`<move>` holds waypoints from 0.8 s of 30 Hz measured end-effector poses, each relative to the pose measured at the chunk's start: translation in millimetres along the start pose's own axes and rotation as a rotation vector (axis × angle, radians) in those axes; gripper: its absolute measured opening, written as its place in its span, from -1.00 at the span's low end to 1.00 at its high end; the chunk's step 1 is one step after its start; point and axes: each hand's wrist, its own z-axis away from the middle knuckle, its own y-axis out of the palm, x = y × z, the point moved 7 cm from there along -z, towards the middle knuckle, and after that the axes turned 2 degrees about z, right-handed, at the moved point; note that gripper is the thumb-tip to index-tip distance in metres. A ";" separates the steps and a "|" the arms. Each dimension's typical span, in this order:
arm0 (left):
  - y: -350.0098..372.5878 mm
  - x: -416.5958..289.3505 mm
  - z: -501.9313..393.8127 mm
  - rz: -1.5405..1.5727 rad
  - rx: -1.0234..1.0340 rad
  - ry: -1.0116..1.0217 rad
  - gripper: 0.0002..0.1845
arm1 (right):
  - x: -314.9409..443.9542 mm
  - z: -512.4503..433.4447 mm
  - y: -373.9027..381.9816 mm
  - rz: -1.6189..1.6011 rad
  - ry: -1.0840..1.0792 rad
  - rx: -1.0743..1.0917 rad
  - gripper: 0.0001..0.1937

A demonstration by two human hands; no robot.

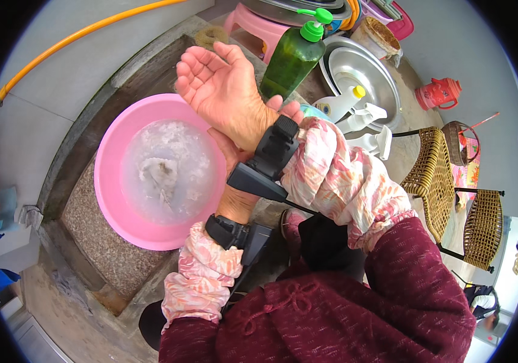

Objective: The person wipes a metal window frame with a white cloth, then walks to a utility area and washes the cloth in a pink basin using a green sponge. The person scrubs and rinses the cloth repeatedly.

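Observation:
My right hand (222,86) is raised over the far right rim of a pink plastic basin (110,190), palm up, with fingers loosely curled and nothing in them. Behind and under its wrist passes my left hand (228,149), which wraps around the right wrist; its fingertips show at the cuff of the floral sleeve cover (318,145). Much of the left hand is hidden. Cloudy, foamy water (186,136) fills part of the basin, and a whitish cloth (161,174) with a dark patch lies in it. Black straps with dark devices sit on both wrists.
The basin stands in a low concrete trough (86,218). A green pump bottle (290,63), white spray bottles (361,118) and metal basins (363,72) stand beyond my right arm. A woven chair (431,181) is at right; another person (483,301) is farther off. A yellow hose (73,38) runs along the wall.

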 end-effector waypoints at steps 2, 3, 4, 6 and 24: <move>8.9 -1.1 0.4 -0.020 0.080 0.111 0.08 | 3.0 -5.8 -7.2 0.118 -0.062 -0.087 -0.68; 10.2 -3.8 1.1 -0.011 0.097 0.156 0.08 | 3.1 -9.1 -10.7 0.266 -0.086 -0.124 -0.68; 13.9 -4.8 3.6 0.055 0.161 0.154 0.01 | 1.3 -11.8 -13.9 0.411 -0.104 -0.161 -0.68; 5.3 -8.6 5.6 0.037 0.084 0.161 -0.04 | -3.3 -19.8 -16.4 0.671 -0.138 -0.199 -0.72; 14.4 -175.8 55.9 -0.366 -0.095 0.743 -0.21 | -39.7 -5.2 41.3 0.880 -0.374 0.258 -0.74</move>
